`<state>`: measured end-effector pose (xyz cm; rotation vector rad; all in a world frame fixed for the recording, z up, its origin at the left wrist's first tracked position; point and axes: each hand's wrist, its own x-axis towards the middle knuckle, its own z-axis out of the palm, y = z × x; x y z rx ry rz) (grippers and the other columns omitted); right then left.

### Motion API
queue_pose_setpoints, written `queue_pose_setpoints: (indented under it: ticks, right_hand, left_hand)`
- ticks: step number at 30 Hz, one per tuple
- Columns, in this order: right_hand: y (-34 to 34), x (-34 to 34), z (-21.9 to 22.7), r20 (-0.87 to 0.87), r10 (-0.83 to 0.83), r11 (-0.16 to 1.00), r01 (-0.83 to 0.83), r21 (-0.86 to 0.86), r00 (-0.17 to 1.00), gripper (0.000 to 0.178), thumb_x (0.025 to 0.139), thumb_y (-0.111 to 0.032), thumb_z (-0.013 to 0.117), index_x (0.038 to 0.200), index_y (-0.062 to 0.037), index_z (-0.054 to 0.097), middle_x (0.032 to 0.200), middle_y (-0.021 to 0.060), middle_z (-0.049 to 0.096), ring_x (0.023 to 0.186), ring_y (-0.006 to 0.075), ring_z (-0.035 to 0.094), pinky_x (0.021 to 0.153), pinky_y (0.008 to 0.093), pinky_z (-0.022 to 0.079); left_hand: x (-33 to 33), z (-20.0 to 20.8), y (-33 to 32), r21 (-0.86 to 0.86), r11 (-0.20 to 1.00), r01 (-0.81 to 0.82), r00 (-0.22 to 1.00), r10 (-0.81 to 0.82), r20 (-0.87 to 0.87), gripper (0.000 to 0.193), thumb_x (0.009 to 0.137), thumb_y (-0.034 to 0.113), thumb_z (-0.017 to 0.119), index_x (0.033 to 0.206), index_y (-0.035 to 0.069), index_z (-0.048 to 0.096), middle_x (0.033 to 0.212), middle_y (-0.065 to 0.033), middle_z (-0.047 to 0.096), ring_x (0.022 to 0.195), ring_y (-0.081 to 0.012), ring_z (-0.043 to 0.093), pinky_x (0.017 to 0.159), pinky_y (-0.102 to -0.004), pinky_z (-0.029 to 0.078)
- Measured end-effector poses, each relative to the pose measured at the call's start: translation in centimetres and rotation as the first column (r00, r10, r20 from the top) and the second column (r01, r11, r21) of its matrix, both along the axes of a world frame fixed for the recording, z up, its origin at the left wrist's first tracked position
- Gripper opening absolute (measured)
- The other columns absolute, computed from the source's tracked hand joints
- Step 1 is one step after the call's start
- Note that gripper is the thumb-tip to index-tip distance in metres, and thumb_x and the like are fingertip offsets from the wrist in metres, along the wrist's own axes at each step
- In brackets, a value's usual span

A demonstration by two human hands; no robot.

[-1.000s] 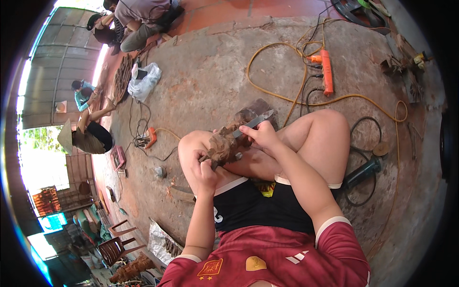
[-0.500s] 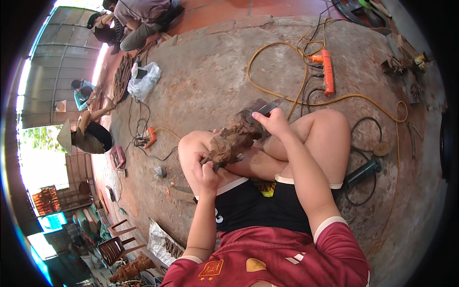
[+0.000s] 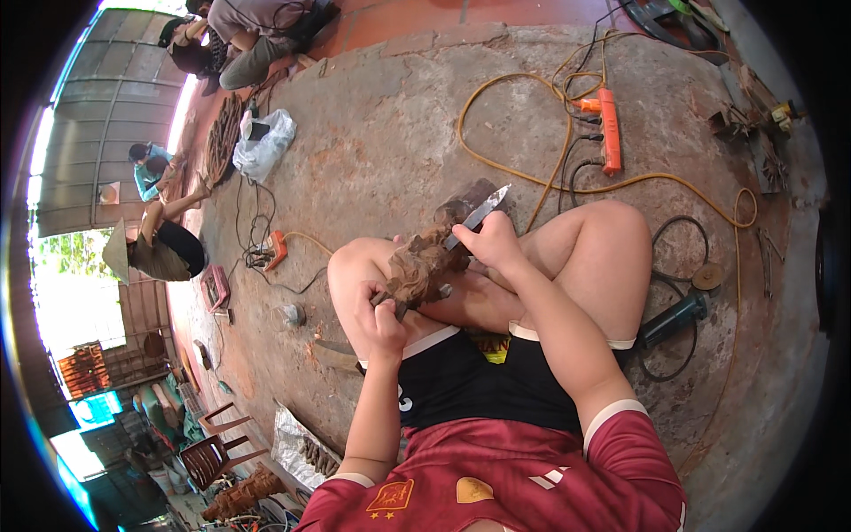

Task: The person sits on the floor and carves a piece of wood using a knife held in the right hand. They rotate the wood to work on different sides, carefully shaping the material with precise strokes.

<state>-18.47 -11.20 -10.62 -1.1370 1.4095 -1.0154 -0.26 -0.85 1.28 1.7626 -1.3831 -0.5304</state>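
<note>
A brown wood carving [image 3: 418,266] with deep, knobbly relief lies slantwise over my crossed legs. My left hand [image 3: 381,321] is closed round its near end, beside my left knee. In my right hand [image 3: 490,241] is a knife [image 3: 483,206] with a flat grey blade, its tip pointing up and to the right. The blade lies against or just above the carving's upper part; I cannot tell whether it touches. My right fingers are wrapped round the knife's lower part, which they hide.
An orange power strip [image 3: 609,133] with a looping yellow cord lies ahead on the right. By my right thigh rests a dark green cylindrical power tool [image 3: 675,321]. A white plastic bag [image 3: 264,146] and a second orange socket block [image 3: 277,250] are at left. Several people sit farther off.
My right hand has shifted a little left and down toward me with the knife. The blade has turned steeper and now catches the light. My left hand keeps its hold on the carving.
</note>
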Motion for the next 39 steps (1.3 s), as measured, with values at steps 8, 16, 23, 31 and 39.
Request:
queue_pose_setpoints:
  ticks: [8,16,23,31,39]
  right_hand:
    - [-0.4,-1.0,2.2,0.02,-0.15,0.989,0.15,-0.014,0.988,0.03,0.078,-0.024,0.075,0.073,0.0046,0.068,0.068,0.0187,0.068,0.067,0.0326,0.07,0.065,0.0414,0.053]
    - [0.6,0.8,0.8,0.026,-0.092,0.996,0.092,0.002,0.995,0.032,0.079,-0.027,0.076,0.074,0.0039,0.069,0.071,0.0219,0.068,0.07,0.0357,0.07,0.066,0.0424,0.053]
    - [-0.6,-1.2,1.1,-0.047,0.096,0.991,-0.1,-0.091,0.994,0.032,0.08,-0.029,0.077,0.077,0.0017,0.07,0.07,0.0214,0.066,0.069,0.0371,0.068,0.063,0.0426,0.052]
    - [-1.8,-2.5,0.3,-0.122,0.134,0.852,-0.177,-0.493,0.983,0.023,0.084,-0.023,0.074,0.083,-0.0015,0.066,0.072,0.0177,0.065,0.068,0.0325,0.066,0.063,0.0403,0.05]
    - [-1.5,-2.1,-0.9,0.092,0.096,0.995,-0.093,-0.033,0.991,0.028,0.08,-0.028,0.078,0.091,-0.0033,0.072,0.082,0.0165,0.072,0.077,0.0314,0.069,0.073,0.0384,0.053]
  left_hand:
    - [-0.6,0.6,0.0,0.003,1.0,-0.018,1.0,0.018,0.011,0.019,0.074,0.014,0.045,0.082,-0.002,0.052,0.071,-0.0061,0.046,0.067,-0.0169,0.043,0.063,-0.0295,0.038]
    - [-0.5,0.3,0.3,0.019,1.0,-0.014,1.0,0.014,-0.011,0.019,0.073,0.014,0.045,0.083,-0.002,0.051,0.072,-0.0058,0.045,0.066,-0.0155,0.042,0.062,-0.0287,0.037]
    - [-0.6,0.2,0.2,0.006,1.0,0.003,1.0,-0.003,-0.021,0.019,0.073,0.013,0.045,0.083,-0.002,0.051,0.073,-0.0049,0.045,0.065,-0.0145,0.041,0.061,-0.028,0.036]
    - [-0.5,0.3,0.2,0.056,0.998,-0.004,0.998,0.008,-0.069,0.019,0.074,0.012,0.044,0.083,-0.002,0.052,0.072,-0.0048,0.045,0.066,-0.015,0.041,0.062,-0.0282,0.037]
    - [-0.6,0.5,-0.1,-0.004,1.0,-0.007,1.0,0.007,-0.006,0.017,0.074,0.013,0.045,0.082,-0.001,0.051,0.07,-0.0052,0.043,0.065,-0.0151,0.04,0.061,-0.0285,0.036]
